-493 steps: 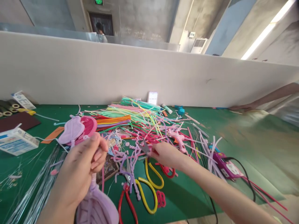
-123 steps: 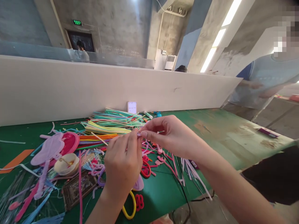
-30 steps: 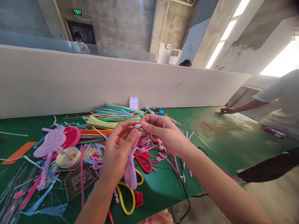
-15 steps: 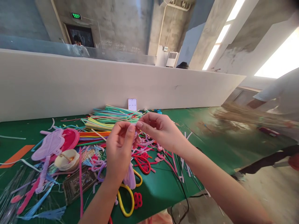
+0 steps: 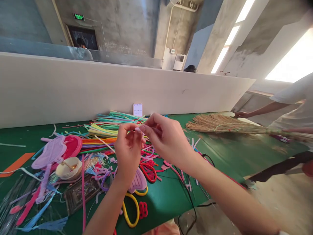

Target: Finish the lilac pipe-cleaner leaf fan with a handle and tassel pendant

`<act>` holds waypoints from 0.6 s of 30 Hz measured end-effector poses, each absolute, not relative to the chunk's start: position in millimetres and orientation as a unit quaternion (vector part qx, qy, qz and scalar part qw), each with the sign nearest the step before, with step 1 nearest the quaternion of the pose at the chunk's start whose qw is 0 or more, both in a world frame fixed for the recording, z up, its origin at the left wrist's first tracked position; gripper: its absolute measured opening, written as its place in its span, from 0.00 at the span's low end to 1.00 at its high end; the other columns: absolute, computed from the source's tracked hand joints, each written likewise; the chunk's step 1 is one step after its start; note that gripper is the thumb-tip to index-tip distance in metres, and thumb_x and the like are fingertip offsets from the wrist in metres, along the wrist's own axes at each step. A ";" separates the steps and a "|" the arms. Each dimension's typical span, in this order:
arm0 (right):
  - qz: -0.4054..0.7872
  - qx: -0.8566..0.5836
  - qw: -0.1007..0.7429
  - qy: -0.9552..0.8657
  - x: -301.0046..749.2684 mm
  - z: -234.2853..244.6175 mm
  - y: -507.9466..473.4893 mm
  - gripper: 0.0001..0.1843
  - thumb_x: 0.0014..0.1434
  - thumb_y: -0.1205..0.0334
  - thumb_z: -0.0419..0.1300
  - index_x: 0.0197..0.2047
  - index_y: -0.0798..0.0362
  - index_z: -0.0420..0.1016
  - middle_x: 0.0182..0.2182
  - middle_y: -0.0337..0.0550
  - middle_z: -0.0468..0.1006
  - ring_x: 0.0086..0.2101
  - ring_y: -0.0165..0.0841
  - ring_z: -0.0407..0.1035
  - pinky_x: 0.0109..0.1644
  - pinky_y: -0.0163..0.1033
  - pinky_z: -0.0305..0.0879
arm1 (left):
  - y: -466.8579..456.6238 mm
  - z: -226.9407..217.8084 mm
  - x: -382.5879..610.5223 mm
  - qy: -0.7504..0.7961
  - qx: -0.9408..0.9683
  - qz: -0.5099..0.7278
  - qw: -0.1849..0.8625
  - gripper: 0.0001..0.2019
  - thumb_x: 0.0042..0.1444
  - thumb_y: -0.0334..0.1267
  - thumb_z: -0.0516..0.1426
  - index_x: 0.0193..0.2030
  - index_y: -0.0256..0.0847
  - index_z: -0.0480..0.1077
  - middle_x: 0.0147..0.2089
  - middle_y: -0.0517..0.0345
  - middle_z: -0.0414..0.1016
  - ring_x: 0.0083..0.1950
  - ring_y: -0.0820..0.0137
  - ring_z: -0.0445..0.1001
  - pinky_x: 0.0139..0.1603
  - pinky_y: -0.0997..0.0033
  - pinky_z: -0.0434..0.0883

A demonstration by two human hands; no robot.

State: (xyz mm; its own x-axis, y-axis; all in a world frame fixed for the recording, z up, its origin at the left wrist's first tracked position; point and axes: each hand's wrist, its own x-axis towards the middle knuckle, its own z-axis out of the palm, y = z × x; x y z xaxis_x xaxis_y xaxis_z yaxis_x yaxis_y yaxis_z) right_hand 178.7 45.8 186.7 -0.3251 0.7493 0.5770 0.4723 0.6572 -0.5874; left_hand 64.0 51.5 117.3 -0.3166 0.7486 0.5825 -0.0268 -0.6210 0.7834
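On the left of the tabletop (image 5: 176, 200), a lilac lobed shape (image 5: 51, 151) overlaps a pink disc (image 5: 75, 144); centrally, the fingers of the left hand (image 5: 128, 150) and right hand (image 5: 170, 140) pinch a small lilac piece (image 5: 138, 129) between them; farther right is a straw broom (image 5: 220, 124).

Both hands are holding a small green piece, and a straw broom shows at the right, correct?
The small piece is pale lilac, not green, as the head view shows; the left hand and right hand hold it, and the straw broom is at the right.

2 hands (image 5: 128, 148) (image 5: 170, 138) (pinching lilac piece (image 5: 138, 129))
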 end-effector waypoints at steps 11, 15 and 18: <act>0.014 -0.185 0.625 -0.758 169.7 113.0 63.4 0.05 0.64 0.70 0.58 0.39 0.51 0.71 0.29 0.40 0.76 0.28 0.30 0.67 0.31 0.36 0.64 | 42.2 102.1 54.0 0.261 0.483 0.746 0.377 0.08 0.62 0.39 0.58 0.48 0.46 0.72 0.50 0.54 0.71 0.52 0.69 0.71 0.51 0.75 0.70; -0.023 -0.153 0.644 -0.749 168.8 113.5 72.1 0.05 0.65 0.70 0.57 0.41 0.50 0.70 0.29 0.40 0.77 0.28 0.31 0.68 0.31 0.38 0.66 | 39.2 104.8 54.9 0.251 0.480 0.739 0.400 0.08 0.62 0.39 0.58 0.48 0.45 0.73 0.47 0.53 0.73 0.48 0.70 0.73 0.47 0.76 0.72; -0.025 -0.147 0.653 -0.742 166.2 115.2 73.4 0.05 0.66 0.69 0.57 0.41 0.49 0.70 0.30 0.40 0.78 0.29 0.31 0.69 0.32 0.38 0.66 | 37.2 105.3 55.1 0.238 0.478 0.736 0.416 0.07 0.63 0.39 0.58 0.47 0.46 0.73 0.45 0.56 0.73 0.46 0.73 0.73 0.47 0.79 0.72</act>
